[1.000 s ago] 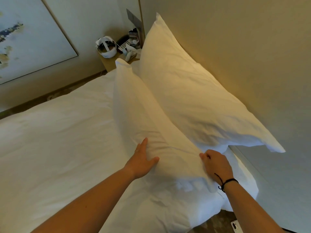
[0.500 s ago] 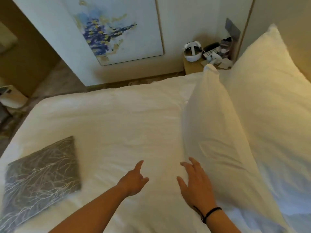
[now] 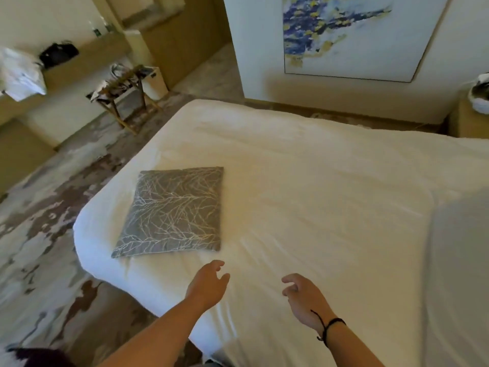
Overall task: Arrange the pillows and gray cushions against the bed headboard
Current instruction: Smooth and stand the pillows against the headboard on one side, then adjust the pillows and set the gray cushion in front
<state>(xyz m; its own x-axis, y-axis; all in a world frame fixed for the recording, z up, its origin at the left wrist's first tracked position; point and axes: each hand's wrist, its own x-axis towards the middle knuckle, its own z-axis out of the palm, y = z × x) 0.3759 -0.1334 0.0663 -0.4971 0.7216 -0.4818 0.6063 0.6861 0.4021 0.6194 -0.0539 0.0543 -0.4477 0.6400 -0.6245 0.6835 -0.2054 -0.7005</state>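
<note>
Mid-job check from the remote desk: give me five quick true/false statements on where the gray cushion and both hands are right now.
1. The gray cushion lies flat on the bed. True.
2. The left hand grips the cushion. False: it hovers just short of it, fingers loose, holding nothing.
3. The right hand holds a pillow. False: it is empty, over the bedcover.
4. The cushion lies near a corner of the bed. True.
5. A black band is on the left wrist. False: it is on the right wrist.
</note>
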